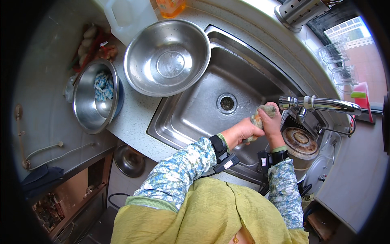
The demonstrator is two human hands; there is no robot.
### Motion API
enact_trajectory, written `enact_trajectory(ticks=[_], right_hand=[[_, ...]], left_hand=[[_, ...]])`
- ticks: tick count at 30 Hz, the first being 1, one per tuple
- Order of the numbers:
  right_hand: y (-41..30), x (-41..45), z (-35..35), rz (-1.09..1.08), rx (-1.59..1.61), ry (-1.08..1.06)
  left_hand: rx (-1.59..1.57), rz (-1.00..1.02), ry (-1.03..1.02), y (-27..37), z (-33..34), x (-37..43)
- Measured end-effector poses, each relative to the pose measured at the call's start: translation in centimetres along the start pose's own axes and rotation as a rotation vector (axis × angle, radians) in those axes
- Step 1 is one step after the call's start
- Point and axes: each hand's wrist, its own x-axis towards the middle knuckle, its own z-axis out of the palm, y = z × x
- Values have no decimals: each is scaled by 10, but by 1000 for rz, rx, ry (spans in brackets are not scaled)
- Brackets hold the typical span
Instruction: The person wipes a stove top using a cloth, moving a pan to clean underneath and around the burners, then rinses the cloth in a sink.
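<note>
My left hand (242, 131) and my right hand (270, 119) are both closed around a bunched, greyish-green cloth (257, 121) with orange patches. They hold it over the right part of a stainless steel sink (201, 103), just below the tap. The cloth's twisted lower end sticks out under my left hand, and its upper end bulges beside my right fingers. A round drain (227, 103) lies left of the hands, with wet metal around it. The chrome faucet (329, 105) reaches in from the right; no running water can be made out.
A large steel basin (170, 62) overlaps the sink's upper left corner. Left of it stands another basin (79, 103) holding a blue-and-white crumpled cloth (103, 87). A stained round lid (300, 140) sits close to my right wrist. Glass mugs (344, 74) stand by the window.
</note>
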Motion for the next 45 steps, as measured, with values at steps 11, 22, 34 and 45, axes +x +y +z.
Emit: enact_trajectory(ticks=[11,22,34,45], right_hand=[[28,-2,23,-104,-508,234],[-25,-7,-26,374,540,-435],[-64,-29,9,260,615,-480],[-18,-27,25,-125,-383,-336]], left_hand=[[826,314,525,-13,2,7],[485,398,372,-4,-19,-13],[-544,-315,-517,14,-6,-72],[435,155,88,-12,-12,-42]])
